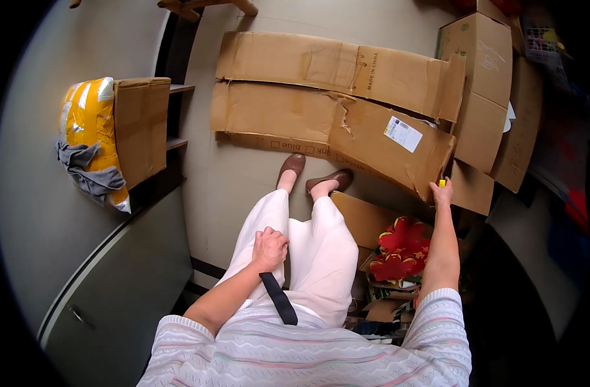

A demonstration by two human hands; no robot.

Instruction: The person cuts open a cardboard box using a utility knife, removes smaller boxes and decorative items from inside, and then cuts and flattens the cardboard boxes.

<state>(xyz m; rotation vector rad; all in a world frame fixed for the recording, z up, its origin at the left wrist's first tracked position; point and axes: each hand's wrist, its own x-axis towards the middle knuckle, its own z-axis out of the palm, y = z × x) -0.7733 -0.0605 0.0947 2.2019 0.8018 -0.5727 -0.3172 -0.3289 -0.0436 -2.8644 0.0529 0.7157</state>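
A long flattened cardboard box (275, 113) lies across the floor in front of my feet, its upper flap (275, 58) printed "MADE IN CHINA". A white label (403, 134) is stuck near its right end, and the board is torn near the middle. At the box's lower right corner, my right hand (442, 193) is closed around a small yellow object (442, 183), mostly hidden by the fingers. My left hand (270, 249) rests on my thigh with its fingers curled; whatever it may hold is hidden. A black strap (279, 298) hangs just below it.
More cardboard boxes (485, 71) stand at the right. Red flower-shaped items (401, 240) lie beside my right leg. On the left are a brown box (141, 129), a yellow taped package (88, 116) with a grey cloth (88, 169), and a dark cabinet (127, 284).
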